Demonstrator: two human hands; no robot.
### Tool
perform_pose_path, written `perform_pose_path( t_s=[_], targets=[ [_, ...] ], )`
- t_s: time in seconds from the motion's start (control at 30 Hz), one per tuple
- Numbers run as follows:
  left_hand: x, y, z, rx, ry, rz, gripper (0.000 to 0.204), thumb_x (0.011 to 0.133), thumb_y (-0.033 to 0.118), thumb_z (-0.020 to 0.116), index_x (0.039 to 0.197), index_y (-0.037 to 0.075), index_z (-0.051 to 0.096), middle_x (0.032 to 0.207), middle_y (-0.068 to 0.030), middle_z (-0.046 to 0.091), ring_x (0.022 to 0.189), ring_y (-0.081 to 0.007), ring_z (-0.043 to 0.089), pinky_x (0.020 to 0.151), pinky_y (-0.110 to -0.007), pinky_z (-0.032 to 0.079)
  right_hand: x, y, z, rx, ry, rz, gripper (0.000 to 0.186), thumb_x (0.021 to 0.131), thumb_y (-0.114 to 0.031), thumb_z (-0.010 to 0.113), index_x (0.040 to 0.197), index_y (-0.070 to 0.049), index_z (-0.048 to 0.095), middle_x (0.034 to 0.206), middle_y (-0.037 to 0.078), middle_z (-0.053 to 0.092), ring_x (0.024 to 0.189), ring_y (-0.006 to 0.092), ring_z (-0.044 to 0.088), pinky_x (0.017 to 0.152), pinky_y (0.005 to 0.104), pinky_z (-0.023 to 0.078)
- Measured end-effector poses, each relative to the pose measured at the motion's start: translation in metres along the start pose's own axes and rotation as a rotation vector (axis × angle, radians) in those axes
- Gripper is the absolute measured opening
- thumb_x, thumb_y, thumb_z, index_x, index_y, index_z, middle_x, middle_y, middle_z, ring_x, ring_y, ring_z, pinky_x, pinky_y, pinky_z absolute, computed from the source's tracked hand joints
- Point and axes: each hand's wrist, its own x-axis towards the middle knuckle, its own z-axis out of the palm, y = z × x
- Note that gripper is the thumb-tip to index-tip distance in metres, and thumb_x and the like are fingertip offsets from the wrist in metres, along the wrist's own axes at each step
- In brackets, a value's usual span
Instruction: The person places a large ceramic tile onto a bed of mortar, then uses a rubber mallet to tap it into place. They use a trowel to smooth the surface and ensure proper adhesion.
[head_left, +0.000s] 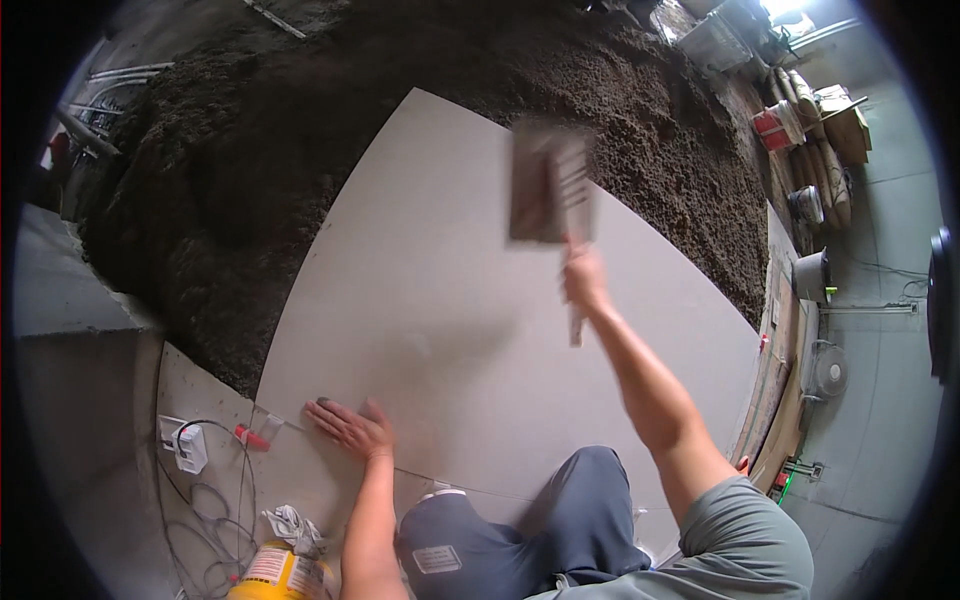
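A large pale tile (430, 270) lies before me, its far corner and sides bordered by dark, crumbly mortar (230, 200). My right hand (583, 275) is closed round the handle of a mallet (535, 190) with a big, dark, blocky head. Motion blurs that head, which is over the tile's far right part; whether it touches the surface I cannot tell. Near the tile's close left corner, my left hand (352, 428) rests flat with its fingers stretched out. Just left of it, a red wedge (252, 438) sits by the tile joint.
At lower left are a white power socket block (184, 446), looped cables (212, 520), a crumpled white wrapper (292, 528) and a yellow tub (275, 575). Buckets (778, 127), sacks (822, 180), a grey pail (812, 275) and a small fan (828, 370) line the right side.
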Motion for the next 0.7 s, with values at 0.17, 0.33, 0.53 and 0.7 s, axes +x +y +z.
perform_pose_path(
  t_s=[0.17, 0.33, 0.53, 0.7],
  targets=[
    [-0.012, -0.012, 0.0, 0.053, -0.063, -0.006, 0.088, 0.091, 0.051, 0.047, 0.147, -0.012, 0.021, 0.156, -0.0338, 0.016, 0.146, -0.0482, 0.016, 0.119, -0.055, 0.014, 0.045, -0.087, -0.026, 0.251, -0.615, 0.058, 0.065, 0.096, -0.066, 0.043, 0.078, -0.005, 0.054, 0.057, 0.004, 0.051, 0.047, 0.0147, 0.052, 0.043, 0.0346, 0.045],
    [-0.008, -0.029, -0.005, 0.058, -0.083, -0.092, 0.09, 0.089, 0.051, 0.048, 0.147, -0.013, 0.022, 0.157, -0.0334, 0.014, 0.147, -0.0467, 0.013, 0.119, -0.056, 0.012, -0.006, -0.173, -0.066, 0.374, -0.221, -0.151, 0.058, 0.099, -0.061, 0.041, 0.067, -0.013, 0.044, 0.05, -0.003, 0.043, 0.037, 0.0094, 0.042, 0.034, 0.0271, 0.036],
    [0.005, 0.008, -0.008, 0.02, -0.194, -0.058, 0.09, 0.09, 0.051, 0.048, 0.146, -0.015, 0.022, 0.156, -0.0351, 0.014, 0.147, -0.0475, 0.014, 0.118, -0.057, 0.014, -0.003, -0.034, 0.076, -0.203, -0.243, -0.101, 0.059, 0.101, -0.057, 0.039, 0.08, -0.005, 0.056, 0.056, 0.003, 0.05, 0.047, 0.0139, 0.051, 0.044, 0.0325, 0.043],
    [-0.003, -0.026, -0.01, 0.048, -0.112, -0.074, 0.09, 0.09, 0.051, 0.048, 0.146, -0.015, 0.022, 0.156, -0.0352, 0.015, 0.147, -0.0481, 0.015, 0.118, -0.057, 0.015, -0.012, -0.224, 0.037, -0.029, -0.672, 0.049, 0.061, 0.098, -0.063, 0.042, 0.074, -0.008, 0.053, 0.055, 0.0, 0.045, 0.044, 0.0116, 0.045, 0.042, 0.0314, 0.04]
  ],
)
